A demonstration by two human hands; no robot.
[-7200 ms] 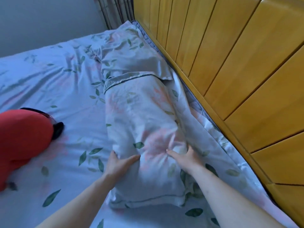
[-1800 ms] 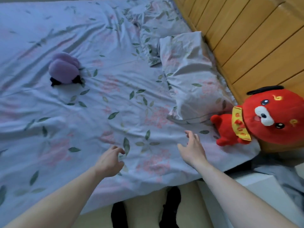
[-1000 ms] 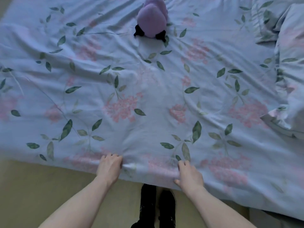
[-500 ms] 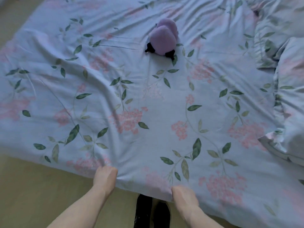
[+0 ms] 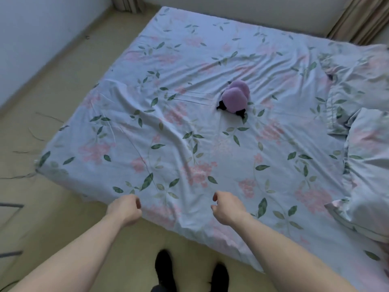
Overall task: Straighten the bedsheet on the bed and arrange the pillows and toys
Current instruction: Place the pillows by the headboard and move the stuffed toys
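Head view. The bedsheet (image 5: 189, 127), pale blue with pink flowers and green leaves, covers the bed, wrinkled toward its middle and left side. A purple toy (image 5: 235, 99) lies near the middle, well apart from the two pillows (image 5: 366, 114) at the right edge. The left hand (image 5: 125, 209) and right hand (image 5: 228, 208) hover over the near edge, fingers loosely curled, gripping nothing. Black shoes (image 5: 166, 268) stand on the floor (image 5: 52, 218) below.

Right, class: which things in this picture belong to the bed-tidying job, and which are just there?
Part of the job: bedsheet, purple plush toy, near pillow, far pillow.
Just there: curtain, black shoes, floor, wall.
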